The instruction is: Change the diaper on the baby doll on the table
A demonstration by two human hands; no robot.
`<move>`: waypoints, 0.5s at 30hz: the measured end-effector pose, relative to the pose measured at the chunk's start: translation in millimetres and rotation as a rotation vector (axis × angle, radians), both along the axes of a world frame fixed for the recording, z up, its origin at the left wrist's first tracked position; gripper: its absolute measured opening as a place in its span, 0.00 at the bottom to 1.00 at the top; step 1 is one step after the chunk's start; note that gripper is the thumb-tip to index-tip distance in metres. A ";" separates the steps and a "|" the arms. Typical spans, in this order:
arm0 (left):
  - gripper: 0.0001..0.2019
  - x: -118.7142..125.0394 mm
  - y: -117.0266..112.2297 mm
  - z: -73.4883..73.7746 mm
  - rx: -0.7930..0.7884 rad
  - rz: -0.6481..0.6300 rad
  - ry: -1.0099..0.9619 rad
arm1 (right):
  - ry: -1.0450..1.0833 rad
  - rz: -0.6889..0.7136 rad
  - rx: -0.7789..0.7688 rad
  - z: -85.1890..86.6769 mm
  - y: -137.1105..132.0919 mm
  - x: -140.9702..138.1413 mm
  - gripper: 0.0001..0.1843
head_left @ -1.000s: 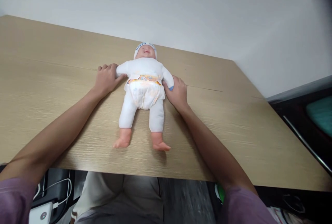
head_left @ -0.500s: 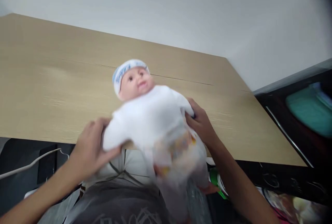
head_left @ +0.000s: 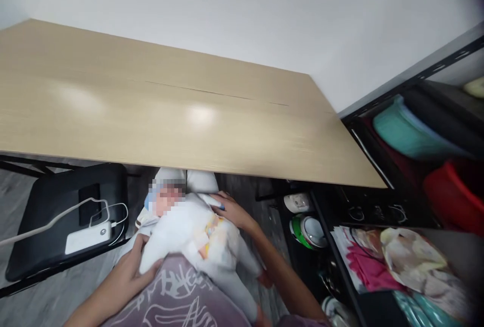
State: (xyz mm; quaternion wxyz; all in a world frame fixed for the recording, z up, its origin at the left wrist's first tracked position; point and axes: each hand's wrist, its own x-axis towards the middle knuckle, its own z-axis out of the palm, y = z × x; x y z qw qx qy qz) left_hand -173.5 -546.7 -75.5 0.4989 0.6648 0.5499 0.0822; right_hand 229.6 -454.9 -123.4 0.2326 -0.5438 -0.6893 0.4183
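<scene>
A baby doll (head_left: 192, 238) in a white suit and a printed diaper lies on my lap, below the table's front edge, head toward the table. My left hand (head_left: 130, 269) is closed round the doll's arm and side at the lower left. My right hand (head_left: 232, 212) grips the doll's other arm and side at the upper right. The doll's legs run down to the lower right, over my purple shirt (head_left: 177, 302).
A light wooden table (head_left: 151, 115) spans the frame against a white wall. A black chair (head_left: 56, 216) with a white power bank (head_left: 87, 237) and cable stands at left. Shelves (head_left: 416, 165) with coloured tubs and fabric stand at right; a green and white appliance (head_left: 308, 228) sits on the floor.
The doll lay on the table a second ago. Both hands lifted it off, brought it toward me, and lowered it onto my lap; the view has swung right and down.
</scene>
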 end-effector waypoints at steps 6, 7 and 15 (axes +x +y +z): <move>0.30 3.5 18.1 22.1 0.397 -0.150 0.378 | 0.114 -0.041 -0.104 -1.7 -26.2 12.5 0.27; 0.33 7.6 24.9 26.8 0.463 -0.171 0.430 | 0.114 -0.028 -0.124 4.3 -29.5 13.2 0.28; 0.21 98.5 103.3 50.6 0.456 -0.560 -0.151 | 0.085 -0.061 -0.055 29.2 -36.6 4.7 0.20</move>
